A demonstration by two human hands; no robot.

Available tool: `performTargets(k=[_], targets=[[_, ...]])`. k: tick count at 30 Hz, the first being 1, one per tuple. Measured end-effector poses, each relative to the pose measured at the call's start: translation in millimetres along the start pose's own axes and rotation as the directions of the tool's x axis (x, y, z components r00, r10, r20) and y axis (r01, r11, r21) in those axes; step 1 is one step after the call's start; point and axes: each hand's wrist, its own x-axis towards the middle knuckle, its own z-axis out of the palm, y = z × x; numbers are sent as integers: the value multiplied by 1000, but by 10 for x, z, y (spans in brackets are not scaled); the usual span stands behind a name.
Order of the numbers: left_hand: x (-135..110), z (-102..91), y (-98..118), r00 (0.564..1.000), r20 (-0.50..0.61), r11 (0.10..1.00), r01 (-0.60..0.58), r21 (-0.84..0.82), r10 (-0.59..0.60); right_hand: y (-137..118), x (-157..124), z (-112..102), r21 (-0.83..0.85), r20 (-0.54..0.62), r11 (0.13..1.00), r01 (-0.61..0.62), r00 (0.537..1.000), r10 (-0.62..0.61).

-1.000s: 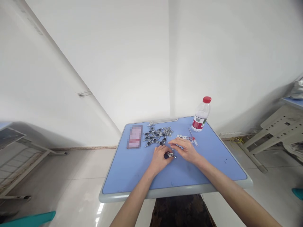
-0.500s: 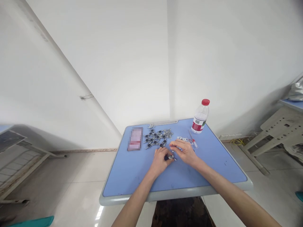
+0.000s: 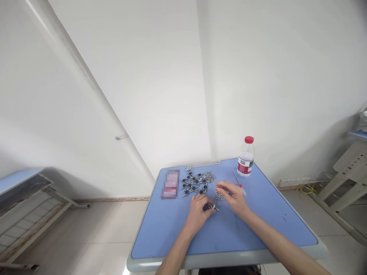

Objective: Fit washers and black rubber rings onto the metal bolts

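Gripping small metal fitting [image 3: 211,206] in L hand [image 3: 197,215], closed on it; R hand [image 3: 233,198] now shifted off to 3 o'clock, grip unclear, above small steel bits [image 3: 219,197]; screwdriver [image 3: 240,187] at 2 o'clock, fastener pile [image 3: 195,183] 12, water bottle [image 3: 246,162] 1 o'clock.

I have open blue bench [image 3: 275,217] to the right of the right hand [image 3: 233,196], running out to the front corner, and a wide lane along the near edge in front of the left hand [image 3: 197,215]. Further up the bench the way narrows: the pile of metal pieces [image 3: 196,183] blocks the middle, with the blurred packet [image 3: 170,184] just beside it on the left. Past the right hand, the small screwdriver [image 3: 240,185] lies in the path, and the water bottle [image 3: 246,162] stands upright near the far edge. The small metal bits [image 3: 219,197] sit between the hands.
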Motion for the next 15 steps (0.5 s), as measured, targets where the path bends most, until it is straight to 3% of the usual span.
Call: performTargets(k=[5,9,12,15], targets=[[317,-384,-32,985,-169,997,-22,72,34,69,30,4,157,-153,979,-127,977,151],[856,-645,-171,991,-127,964,66,258,-34,80,46,17,152,-147,980,-129,977,151],[1230,-631,-322,990,-101,933,123,338,-94,62,59,14,126,-132,984,-127,981,144],[1463,-499,-454,986,-81,889,169,425,-148,48,75,5,139,-133,978,-155,976,173]])
